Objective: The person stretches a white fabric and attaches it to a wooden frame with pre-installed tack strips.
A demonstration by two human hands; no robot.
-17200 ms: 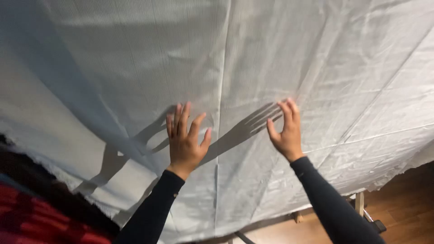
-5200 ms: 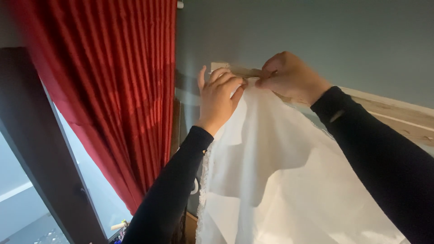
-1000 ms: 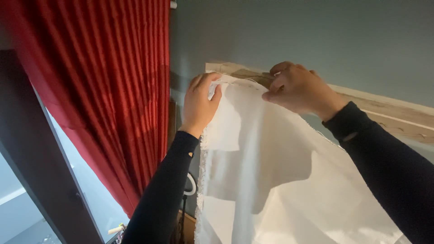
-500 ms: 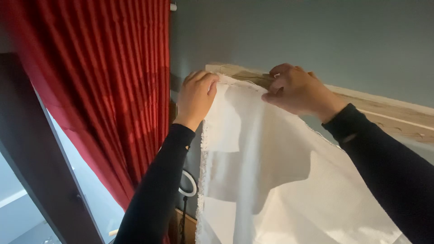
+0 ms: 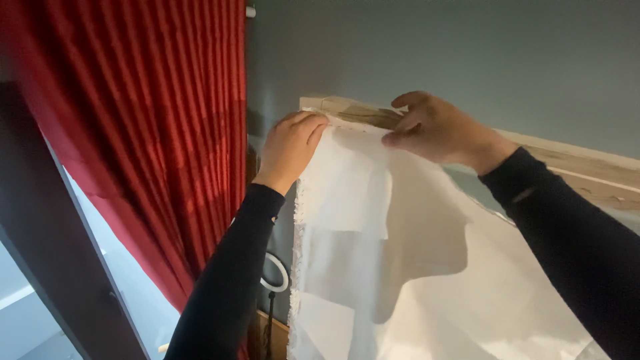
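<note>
White sheet (image 5: 427, 267) now hangs from wooden ledge (image 5: 353, 112); left hand (image 5: 290, 143) shifted up w/ closed grip on its corner, right hand (image 5: 433, 130) pinching top edge. Sheet nearly hung.

The white sheet (image 5: 413, 267) I'm handling looks like thin woven cloth, matt and slightly translucent, with a frayed, rough left edge. The beam (image 5: 580, 160) it hangs from is bare wood, worn and unpolished, its grain showing. My left hand (image 5: 290, 147) and right hand (image 5: 437, 130) come out of matt black knit sleeves. The red curtain (image 5: 153, 133) is heavy pleated cloth with a faint sheen. The wall (image 5: 433, 53) is smooth, matt grey paint.
</note>
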